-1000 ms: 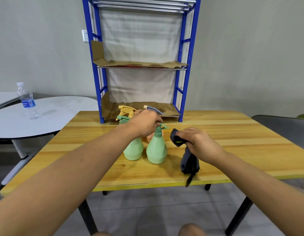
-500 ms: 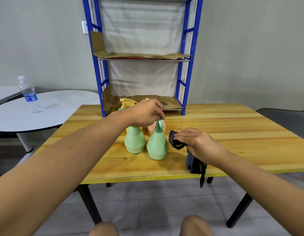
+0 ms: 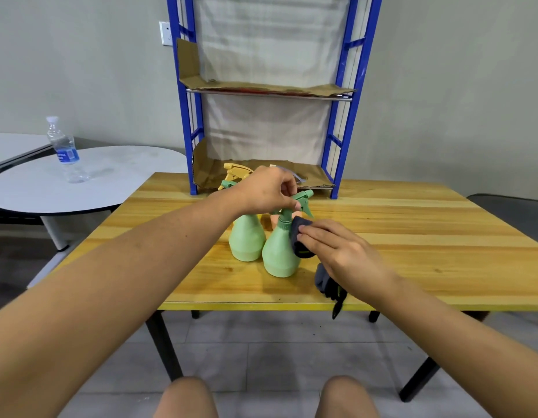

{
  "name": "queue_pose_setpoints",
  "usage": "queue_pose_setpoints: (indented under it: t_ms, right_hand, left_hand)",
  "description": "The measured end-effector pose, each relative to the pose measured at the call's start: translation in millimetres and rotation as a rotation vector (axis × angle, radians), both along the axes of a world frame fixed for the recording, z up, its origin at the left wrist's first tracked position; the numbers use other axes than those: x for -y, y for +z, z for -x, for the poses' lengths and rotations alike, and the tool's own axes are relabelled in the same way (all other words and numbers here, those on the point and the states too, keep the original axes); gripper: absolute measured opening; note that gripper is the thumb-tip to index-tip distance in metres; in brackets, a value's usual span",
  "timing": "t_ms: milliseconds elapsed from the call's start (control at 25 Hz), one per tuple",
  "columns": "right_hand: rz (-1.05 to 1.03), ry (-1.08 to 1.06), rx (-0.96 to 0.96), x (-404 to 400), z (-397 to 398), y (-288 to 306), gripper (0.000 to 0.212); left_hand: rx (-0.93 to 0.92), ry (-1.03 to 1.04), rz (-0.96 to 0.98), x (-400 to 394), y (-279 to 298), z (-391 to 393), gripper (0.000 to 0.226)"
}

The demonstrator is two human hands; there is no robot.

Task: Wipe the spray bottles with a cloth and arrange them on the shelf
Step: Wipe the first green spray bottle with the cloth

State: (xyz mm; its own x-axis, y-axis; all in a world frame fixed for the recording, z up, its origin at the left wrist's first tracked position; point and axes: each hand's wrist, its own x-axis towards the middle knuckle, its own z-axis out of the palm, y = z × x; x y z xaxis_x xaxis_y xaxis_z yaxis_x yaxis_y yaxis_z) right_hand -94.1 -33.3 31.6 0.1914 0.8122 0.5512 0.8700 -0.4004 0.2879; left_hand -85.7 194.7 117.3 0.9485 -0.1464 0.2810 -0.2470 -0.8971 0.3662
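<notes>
The left hand [image 3: 269, 190] pinches the trigger head of the near bottle [image 3: 280, 251], fingers curled over the top, and that looks like a steadying grip: with the head held, the body cannot skid or tip when it is rubbed. The bottle stands upright on the table [image 3: 412, 236], close to the front edge, where both arms reach it easily.

The right hand [image 3: 337, 251] presses a dark cloth [image 3: 298, 236] against the bottle's shoulder and right flank. Its fingers lie fairly flat over the wad, thumb tucked under, so the cloth is held by pressure and a loose clasp rather than a tight fist. The rest of the cloth hangs below the wrist and trails over the table edge, which suggests only one bunched corner is doing the wiping.

A second green bottle [image 3: 246, 239] stands touching or just beside the first, on its left, waiting its turn I would say. Behind them, mostly hidden by the left hand, a yellow trigger [image 3: 234, 171] and a peach bottle [image 3: 275, 220] show in part; how many stand there I cannot tell.

The shelf [image 3: 343, 116] stands at the back of the table, its tiers lined with cardboard [image 3: 261, 86], probably so small bases sit level on the bars. No bottle seems to be on it yet, so the wiping appears to be at an early stage.

Off to the left a water bottle [image 3: 62, 149] stands on a round table [image 3: 96, 188], well apart from the work.
</notes>
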Motion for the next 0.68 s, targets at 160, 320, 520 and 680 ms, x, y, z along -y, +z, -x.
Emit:
queue_pose_setpoints:
  t_ms: [160,320,520,680]
  right_hand:
    - [-0.035,-0.013,0.074,-39.1,4.1,-7.0,0.042]
    - [0.21,0.063,0.131,-47.2,16.2,-40.3,0.031]
    - [0.07,0.016,0.106,-55.4,-4.5,3.9,0.041]
    - [0.247,0.032,0.137,-63.2,-2.7,-25.5,0.041]
  left_hand:
    - [0.0,0.008,0.016,-0.2,-2.4,-0.4,0.023]
    - [-0.032,-0.009,0.04,-4.6,-3.2,-0.6,0.02]
    - [-0.015,-0.023,0.018,-3.5,-2.6,-2.2,0.017]
    - [-0.031,-0.042,0.046,-4.4,-1.6,-4.1,0.016]
